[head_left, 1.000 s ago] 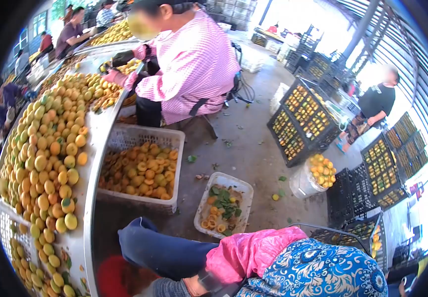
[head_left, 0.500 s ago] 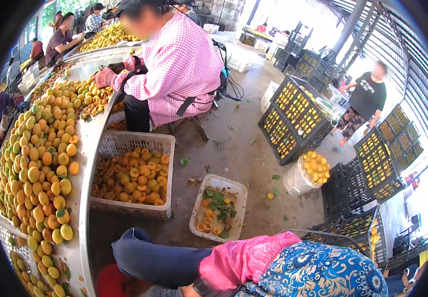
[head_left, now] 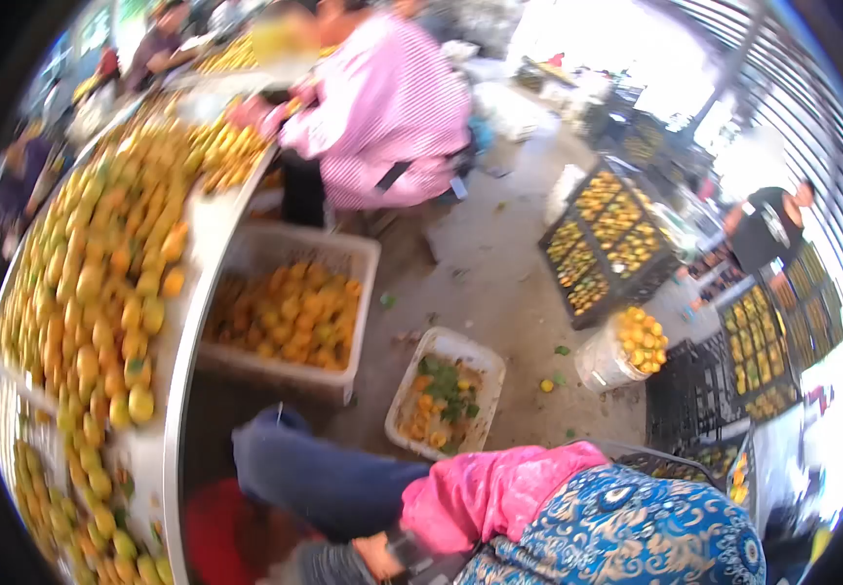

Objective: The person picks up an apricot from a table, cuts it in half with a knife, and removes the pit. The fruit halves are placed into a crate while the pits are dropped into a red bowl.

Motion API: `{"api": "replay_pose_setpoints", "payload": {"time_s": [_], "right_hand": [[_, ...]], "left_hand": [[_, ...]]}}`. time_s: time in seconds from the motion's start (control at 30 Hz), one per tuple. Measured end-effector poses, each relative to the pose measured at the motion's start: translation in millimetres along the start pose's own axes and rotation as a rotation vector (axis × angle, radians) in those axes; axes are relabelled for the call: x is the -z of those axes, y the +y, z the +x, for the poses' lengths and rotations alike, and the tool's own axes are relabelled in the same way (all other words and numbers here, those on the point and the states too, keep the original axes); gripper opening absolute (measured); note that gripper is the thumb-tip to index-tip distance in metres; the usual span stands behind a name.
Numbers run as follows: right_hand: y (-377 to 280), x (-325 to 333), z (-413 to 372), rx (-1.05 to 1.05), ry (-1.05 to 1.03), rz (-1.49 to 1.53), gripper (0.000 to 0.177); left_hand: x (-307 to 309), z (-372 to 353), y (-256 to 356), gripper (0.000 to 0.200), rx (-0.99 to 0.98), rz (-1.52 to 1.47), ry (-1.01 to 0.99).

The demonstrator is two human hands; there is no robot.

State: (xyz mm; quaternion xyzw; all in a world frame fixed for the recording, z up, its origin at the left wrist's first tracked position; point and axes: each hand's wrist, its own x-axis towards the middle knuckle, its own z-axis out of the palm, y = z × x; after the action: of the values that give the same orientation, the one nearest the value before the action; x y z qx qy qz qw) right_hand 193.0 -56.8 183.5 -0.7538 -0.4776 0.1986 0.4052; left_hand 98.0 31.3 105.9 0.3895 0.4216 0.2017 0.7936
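Note:
My right hand (head_left: pixel 319 567), in a dark grey glove or cuff below a pink sleeve (head_left: pixel 485 497), is blurred at the bottom edge. Its fingers, and anything in them, cannot be made out. It is nearest to a red object (head_left: pixel 216 536) beside the table edge. My left hand is out of view. Left of my jeans-covered leg (head_left: pixel 324 478), a metal table (head_left: pixel 212 302) bears a long pile of yellow-orange fruit (head_left: pixel 90 292).
A co-worker in pink checks (head_left: pixel 392 107) sits at the table. On the floor stand a large crate of fruit (head_left: pixel 368 292), a shallow basket with leaves (head_left: pixel 402 409), a white bucket (head_left: pixel 602 361) and black crates (head_left: pixel 607 244). Another person (head_left: pixel 767 229) stands at right.
The view has shifted and blurred, so the crates and table appear farther right. The standing person is farther right too. A little more of my grey glove or cuff shows.

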Motion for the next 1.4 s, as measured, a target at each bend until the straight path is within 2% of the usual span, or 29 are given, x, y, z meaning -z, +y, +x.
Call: {"api": "replay_pose_setpoints", "payload": {"time_s": [0.03,0.07,0.1,0.13,0.17,0.23,0.3,0.4,0.43,0.5,0.53,0.57,0.63,0.67,0.7,0.77,0.8,0.9,0.93,1.0,1.03,1.1,1.13,1.17,1.23,1.27,1.3,1.37,1.4], "right_hand": [[8.1,-5.2,4.7,0.237,0.193,-0.027,0.025],[13.5,-11.2,-3.3,0.308,0.213,-0.040,0.025],[9.0,-1.5,-5.1,0.235,0.165,0.143,0.028],[9.4,-8.1,-1.4,0.218,0.125,0.070,0.030],[11.8,-16.8,1.7,0.203,0.088,-0.018,0.032],[9.7,-16.7,5.5,0.006,-0.164,0.027,0.046],[14.3,-27.2,8.3,-0.014,-0.151,0.035,0.047],[16.3,-41.1,13.0,-0.039,-0.131,0.049,0.045],[16.6,-44.2,15.2,-0.035,-0.077,0.068,0.044],[13.0,-46.3,21.9,-0.081,-0.080,0.096,0.040],[13.7,-49.6,23.1,-0.110,-0.077,0.111,0.038],[14.6,-52.1,25.2,-0.136,-0.073,0.127,0.037],[15.6,-54.8,27.9,-0.116,-0.038,0.160,0.035],[15.7,-56.0,28.6,-0.162,-0.052,0.186,0.035],[15.3,-57.4,29.4,-0.207,-0.062,0.211,0.035],[15.4,-60.6,29.5,-0.167,-0.009,0.235,0.033],[15.9,-60.4,29.7,-0.185,-0.038,0.244,0.033],[13.0,-51.8,33.5,-0.146,-0.074,0.225,0.034],[10.9,-49.9,33.5,-0.108,-0.094,0.208,0.035],[16.5,-52.3,27.7,-0.013,-0.060,0.133,0.037],[20.3,-49.0,27.1,0.072,-0.017,0.044,0.039],[22.5,-36.2,26.1,0.107,-0.076,-0.021,0.046],[24.4,-32.1,25.0,0.144,-0.157,-0.085,0.050],[25.2,-30.1,23.6,0.181,-0.238,-0.149,0.054],[28.8,-32.2,19.9,0.234,-0.226,-0.186,0.059],[28.0,-31.8,19.5,0.229,-0.244,-0.181,0.059],[27.1,-31.8,18.7,0.222,-0.263,-0.174,0.058],[27.6,-33.6,15.9,0.227,-0.263,-0.165,0.058],[27.6,-34.2,15.1,0.228,-0.268,-0.156,0.059]], "left_hand": [[20.4,21.6,-28.7,0.040,-0.155,0.264,0.046],[53.7,38.6,-54.8,0.038,-0.284,0.547,0.101],[86.3,32.5,-60.3,0.036,-0.377,0.850,0.148],[41.9,-15.1,-18.0,0.042,-0.345,0.519,0.331],[42.5,-20.2,-20.7,0.046,-0.418,0.814,0.355],[46.9,-20.3,-33.1,0.043,-0.298,0.376,0.423],[42.5,-16.4,-34.7,0.039,-0.262,0.381,0.473],[34.8,-12.4,-37.3,0.034,-0.462,-0.052,0.307],[37.2,-9.0,-39.9,0.034,-0.461,-0.050,0.326],[36.1,-0.6,-39.6,0.037,-0.467,0.261,0.437],[32.0,4.6,-39.7,0.033,-0.653,0.452,0.498],[30.8,5.9,-34.4,0.033,-0.651,0.453,0.508],[30.3,4.4,-26.3,0.028,-0.324,0.069,0.405],[28.5,8.7,-30.3,0.029,-0.521,0.335,0.430],[28.7,9.0,-29.7,0.029,-0.516,0.337,0.434],[30.9,8.6,-26.5,0.030,-0.590,0.634,0.425],[31.2,6.4,-27.2,0.029,-0.442,0.308,0.392],[27.8,1.6,-31.5,0.030,-0.380,0.092,0.418],[28.2,3.2,-32.5,0.030,-0.397,0.089,0.426],[29.4,2.1,-30.2,0.039,-0.611,0.422,0.417],[31.1,3.4,-25.9,0.039,-0.625,0.412,0.423],[36.8,0.3,-5.4,0.048,0.184,-0.456,0.096],[43.2,-2.5,-2.7,0.054,0.275,-0.428,0.018],[44.3,-5.4,-2.0,0.054,0.271,-0.428,0.022],[42.4,-5.8,1.9,0.050,0.325,-0.455,-0.029],[30.7,-7.4,6.6,0.049,0.308,-0.470,0.089],[30.4,-9.3,6.1,0.049,0.302,-0.468,0.088],[32.2,-13.4,4.1,0.048,0.143,-0.325,0.091],[34.1,-16.5,4.2,0.048,0.141,-0.327,0.093]]}}
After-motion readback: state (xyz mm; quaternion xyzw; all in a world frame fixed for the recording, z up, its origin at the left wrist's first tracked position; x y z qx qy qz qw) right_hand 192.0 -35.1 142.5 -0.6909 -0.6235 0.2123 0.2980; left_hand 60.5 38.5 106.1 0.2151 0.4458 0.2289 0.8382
